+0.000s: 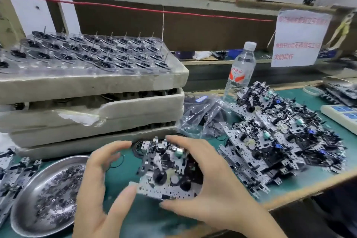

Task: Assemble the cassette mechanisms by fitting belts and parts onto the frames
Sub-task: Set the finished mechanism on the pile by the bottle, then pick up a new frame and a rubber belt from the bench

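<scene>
Seemingly left hand (100, 189) and right hand (218, 185) hold the half-hidden frame (164, 172).

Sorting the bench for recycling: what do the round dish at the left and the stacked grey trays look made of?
Round dish: likely stainless steel, shiny with soft reflections. Stacked grey trays: seemingly foam or moulded pulp, matte, with torn, chipped edges.

From where I stand, the white paper sign (301, 38) hanging at the right carries three lines of red Chinese characters, and only the last line I can read with certainty: 关的动作 (the two lines above it are too blurred for me). The water bottle (240, 69) has a red label (238, 76) with white characters, which look like 娃哈哈, but I am not sure.
</scene>
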`<state>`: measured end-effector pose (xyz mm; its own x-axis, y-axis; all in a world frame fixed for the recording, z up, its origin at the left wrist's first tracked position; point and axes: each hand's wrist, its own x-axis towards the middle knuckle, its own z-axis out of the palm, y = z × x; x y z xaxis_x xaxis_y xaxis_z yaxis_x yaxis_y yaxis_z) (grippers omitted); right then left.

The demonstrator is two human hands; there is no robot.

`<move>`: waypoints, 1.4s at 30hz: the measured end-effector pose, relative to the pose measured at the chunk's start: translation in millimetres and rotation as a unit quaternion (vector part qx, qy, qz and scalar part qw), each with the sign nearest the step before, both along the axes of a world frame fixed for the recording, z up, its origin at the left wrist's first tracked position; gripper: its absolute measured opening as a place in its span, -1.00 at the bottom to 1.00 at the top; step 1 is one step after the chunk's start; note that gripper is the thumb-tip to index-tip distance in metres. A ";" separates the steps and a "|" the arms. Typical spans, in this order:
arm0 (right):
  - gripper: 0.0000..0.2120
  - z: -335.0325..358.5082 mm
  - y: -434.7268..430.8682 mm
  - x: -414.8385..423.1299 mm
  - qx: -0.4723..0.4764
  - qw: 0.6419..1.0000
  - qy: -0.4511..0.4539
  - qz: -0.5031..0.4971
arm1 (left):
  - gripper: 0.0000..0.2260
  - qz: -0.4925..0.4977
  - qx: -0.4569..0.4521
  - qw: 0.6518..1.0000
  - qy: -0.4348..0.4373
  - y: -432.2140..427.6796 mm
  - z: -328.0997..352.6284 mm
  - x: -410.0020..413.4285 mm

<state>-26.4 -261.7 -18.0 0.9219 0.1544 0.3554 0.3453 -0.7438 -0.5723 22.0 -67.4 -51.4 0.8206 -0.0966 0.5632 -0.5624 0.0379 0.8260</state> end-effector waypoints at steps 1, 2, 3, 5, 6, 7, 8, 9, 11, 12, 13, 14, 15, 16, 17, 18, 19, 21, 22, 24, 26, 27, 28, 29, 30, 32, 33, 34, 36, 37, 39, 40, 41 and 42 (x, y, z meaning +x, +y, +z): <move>-0.11 9.1 -7.1 -2.9 0.012 0.999 -0.037 -0.021 | -0.49 0.009 -0.033 0.999 -0.014 -5.3 2.0 1.3; -0.12 18.2 -16.2 -5.6 0.024 0.996 -0.077 -0.049 | -0.50 0.018 -0.055 0.998 -0.034 -14.6 5.3 3.5; -0.15 27.7 -27.9 -8.3 0.035 0.989 -0.116 -0.081 | -0.50 0.018 -0.074 0.996 -0.056 -27.5 9.0 2.4; -0.19 46.1 -55.2 -10.9 0.052 0.970 -0.185 -0.152 | -0.50 0.003 -0.096 0.992 -0.086 -54.2 16.5 -3.1; -0.22 53.6 -72.4 -11.8 0.058 0.956 -0.217 -0.189 | -0.52 -0.006 -0.097 0.991 -0.091 -67.0 20.3 -4.8; -0.25 59.6 -91.6 -12.5 0.067 0.940 -0.246 -0.226 | -0.54 -0.023 -0.087 0.992 -0.091 -79.6 23.9 -5.7; -0.27 63.6 -112.9 -12.8 0.079 0.923 -0.267 -0.264 | -0.57 -0.039 -0.066 0.993 -0.086 -92.6 26.7 -6.3; -0.26 66.2 -135.3 -13.0 0.096 0.907 -0.273 -0.306 | -0.60 -0.052 -0.040 0.994 -0.083 -105.8 29.5 -7.1; -0.21 67.1 -180.5 -12.4 0.129 0.875 -0.252 -0.393 | -0.63 -0.074 0.018 0.993 -0.092 -131.6 33.0 -9.2; -0.20 65.3 -202.6 -11.6 0.136 0.860 -0.234 -0.432 | -0.64 -0.085 0.044 0.991 -0.093 -143.1 34.5 -10.5; -0.20 62.4 -223.3 -10.8 0.136 0.845 -0.214 -0.471 | -0.64 -0.096 0.065 0.989 -0.090 -153.3 35.3 -11.5; -0.20 59.1 -241.9 -10.0 0.135 0.830 -0.191 -0.507 | -0.64 -0.105 0.081 0.987 -0.088 -162.1 35.5 -11.9; -0.19 55.1 -258.0 -8.7 0.134 0.818 -0.162 -0.535 | -0.64 -0.113 0.089 0.986 -0.087 -169.5 34.2 -12.1; -0.18 50.6 -271.5 -7.0 0.131 0.813 -0.130 -0.553 | -0.63 -0.116 0.097 0.985 -0.083 -176.0 32.9 -12.1; -0.15 45.8 -282.3 -4.3 0.124 0.812 -0.097 -0.563 | -0.63 -0.119 0.106 0.984 -0.079 -181.6 31.6 -12.2; -0.13 40.6 -290.5 -0.7 0.112 0.813 -0.065 -0.568 | -0.64 -0.121 0.115 0.983 -0.076 -186.7 30.9 -12.6; -0.11 35.6 -296.5 3.6 0.096 0.815 -0.038 -0.570 | -0.64 -0.123 0.123 0.982 -0.071 -190.9 29.9 -12.8; -0.08 25.5 -303.2 11.4 0.068 0.831 0.024 -0.551 | -0.64 -0.121 0.138 0.981 -0.068 -197.1 29.0 -13.4; -0.06 21.7 -304.4 13.9 0.043 0.844 0.071 -0.530 | -0.64 -0.119 0.143 0.980 -0.070 -198.8 29.1 -13.8; -0.03 18.3 -308.1 13.1 -0.012 0.860 0.149 -0.488 | -0.64 -0.121 0.150 0.979 -0.072 -199.7 28.9 -14.5; -0.02 19.4 -309.5 6.5 0.016 0.873 0.160 -0.461 | -0.64 -0.120 0.159 0.977 -0.071 -197.9 28.3 -14.5; -0.03 21.4 -308.8 2.8 0.044 0.877 0.143 -0.456 | -0.64 -0.118 0.162 0.977 -0.070 -196.4 27.8 -14.5; -0.06 24.2 -306.9 -0.6 0.062 0.881 0.123 -0.453 | -0.63 -0.116 0.164 0.977 -0.069 -194.6 27.4 -14.6; -0.10 28.0 -303.7 -3.4 0.070 0.882 0.103 -0.454 | -0.63 -0.113 0.163 0.978 -0.068 -192.8 27.3 -14.8; -0.16 32.7 -299.5 -5.9 0.072 0.885 0.080 -0.452 | -0.63 -0.112 0.161 0.978 -0.066 -190.7 27.6 -15.4; -0.30 45.6 -285.1 -9.8 0.061 0.893 0.027 -0.445 | -0.64 -0.109 0.159 0.979 -0.061 -185.6 28.1 -16.3; -0.38 53.4 -274.6 -11.5 0.053 0.898 -0.001 -0.438 | -0.65 -0.105 0.160 0.980 -0.061 -182.1 28.1 -16.8; -0.45 61.2 -261.7 -12.4 0.045 0.904 -0.029 -0.425 | -0.65 -0.100 0.162 0.980 -0.062 -177.7 27.7 -17.0; -0.59 75.6 -227.2 -12.6 0.033 0.920 -0.089 -0.380 | -0.65 -0.083 0.164 0.981 -0.063 -164.8 26.1 -16.5; -0.64 81.3 -205.4 -12.2 0.026 0.930 -0.114 -0.348 | -0.65 -0.069 0.164 0.982 -0.062 -156.3 24.7 -15.5; -0.69 86.5 -156.6 -10.2 -0.009 0.951 -0.146 -0.273 | -0.65 -0.033 0.162 0.985 -0.057 -135.2 21.0 -12.5; -0.70 84.5 -131.6 -8.6 -0.033 0.960 -0.149 -0.234 | -0.66 -0.012 0.161 0.985 -0.053 -123.2 18.8 -10.7; -0.71 79.1 -108.0 -6.3 -0.060 0.968 -0.145 -0.197 | -0.67 0.009 0.160 0.986 -0.050 -110.7 17.0 -9.0; -0.73 71.4 -86.6 -3.4 -0.089 0.973 -0.139 -0.162 | -0.67 0.028 0.159 0.986 -0.046 -97.1 15.3 -7.8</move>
